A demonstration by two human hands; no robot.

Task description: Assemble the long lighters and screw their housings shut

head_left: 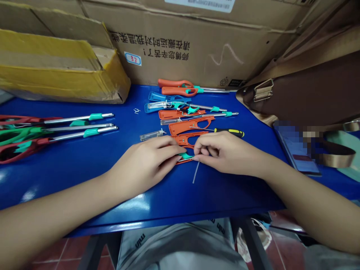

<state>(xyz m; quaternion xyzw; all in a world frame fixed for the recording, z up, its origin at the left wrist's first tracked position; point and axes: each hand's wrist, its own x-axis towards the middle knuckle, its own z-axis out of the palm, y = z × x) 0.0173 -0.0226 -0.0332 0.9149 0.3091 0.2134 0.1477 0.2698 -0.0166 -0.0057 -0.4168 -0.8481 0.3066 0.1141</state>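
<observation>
- Blue tabletop (230, 198). Orange handle shell (184, 162), holding a green trigger piece (186, 155), lies near its front edge, between the two hands; the hands cover parts of it.
- Left hand (152, 161): palm down, fingertips and thumb grasping the left part of that shell.
- Right hand (222, 152): fingers curled, thumb and index fingertip together at the shell's right end. Cannot tell whether shell edge or tube sits between them.
- Thin translucent tube (196, 173): runs from beneath the right thumb toward the front edge.
- Just beyond the left hand: clear fuel reservoir (152, 135).
- Beyond the shell: further orange handle halves, one broad (180, 126). Screwdriver (230, 132), yellow and black grip, near the right hand; shaft points left across that half.
- Farther back: blue handle halves (168, 97), green triggers, metal lighter tubes; two orange handles (174, 83) near the cardboard wall (225, 41).
- Small white bits (137, 111) loose, left of the blue halves.
- Far left: green lighter (25, 134) between two red ones, metal tubes pointing right; yellow-taped carton (64, 80) behind.
- Right side: brown bag (317, 90).
</observation>
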